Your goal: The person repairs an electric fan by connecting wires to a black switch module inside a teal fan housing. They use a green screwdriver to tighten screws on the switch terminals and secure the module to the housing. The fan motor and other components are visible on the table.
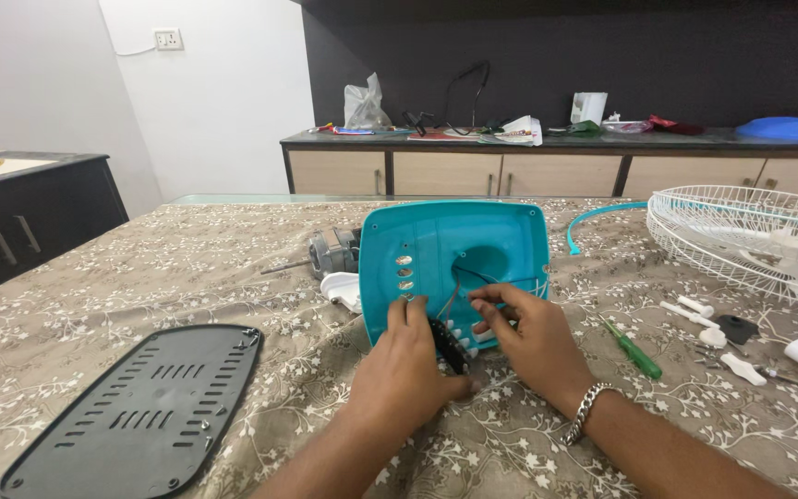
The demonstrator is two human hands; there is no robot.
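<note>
Left hand [405,362] and right hand [530,334] (wrist braceleted) grip a black switch block [451,347] at the teal housing's [459,254] six o'clock edge, mid-surface [94,286]; green screwdriver [634,351] at three o'clock.

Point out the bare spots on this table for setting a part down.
Free cloth lies between the black slotted plastic panel and the left hand, and across the far left of the patterned tablecloth. It is crowded right of the right hand: green-handled screwdriver, white plastic pegs, white wire fan guard.
</note>
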